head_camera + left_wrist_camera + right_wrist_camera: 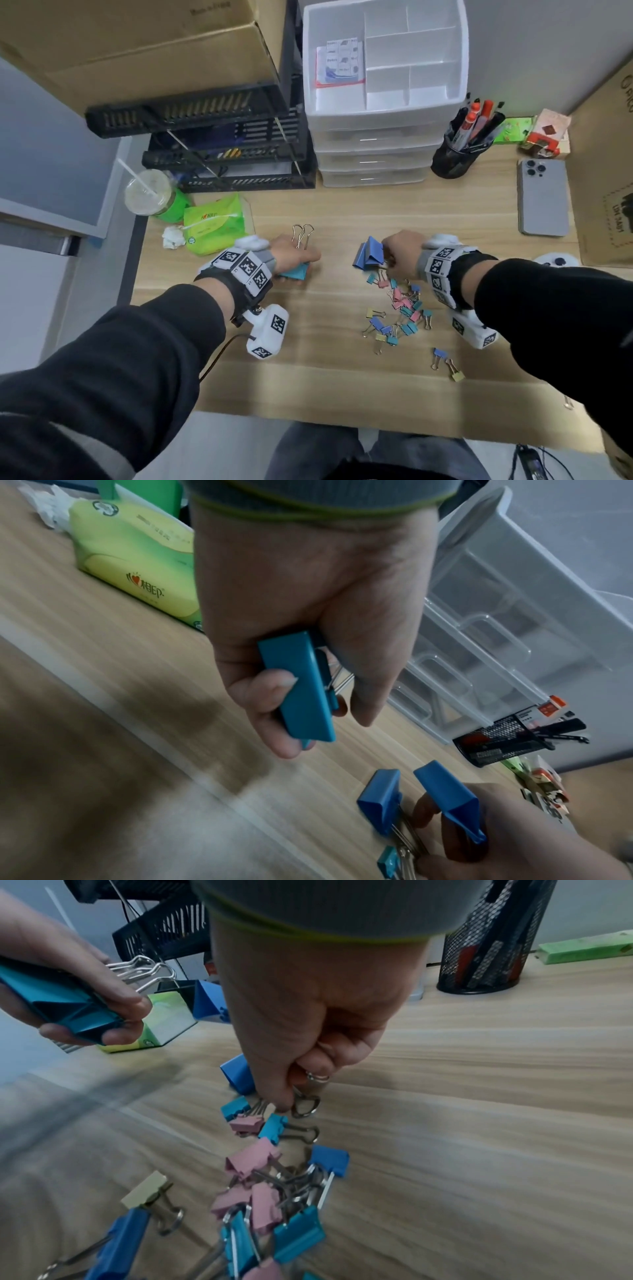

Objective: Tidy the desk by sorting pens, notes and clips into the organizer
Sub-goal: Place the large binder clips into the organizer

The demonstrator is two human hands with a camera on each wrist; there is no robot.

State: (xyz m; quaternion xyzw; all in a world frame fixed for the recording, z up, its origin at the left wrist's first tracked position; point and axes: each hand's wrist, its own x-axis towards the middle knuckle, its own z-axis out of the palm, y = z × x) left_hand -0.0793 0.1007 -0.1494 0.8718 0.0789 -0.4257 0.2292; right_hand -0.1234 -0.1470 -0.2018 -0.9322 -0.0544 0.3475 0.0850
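Observation:
My left hand [298, 255] hovers low over the desk and grips large teal binder clips [301, 691], whose wire handles [301, 234] stick up past the knuckles. My right hand [402, 253] pinches the wire handles [306, 1104] of large blue binder clips [370, 253]; one blue clip [445, 794] is held at the fingers and another [380, 799] lies just beside it. A pile of small pastel binder clips [400, 311] sits under and in front of the right wrist. The white drawer organizer [383, 109] stands at the back, with notes [339, 61] in its left top compartment.
A black mesh pen cup [452, 154] stands right of the organizer, with a phone [543, 197] further right. Black stacked trays [233, 150], a drink cup [149, 192] and a green tissue pack [214, 222] fill the left. Two stray clips [447, 363] lie near the front edge.

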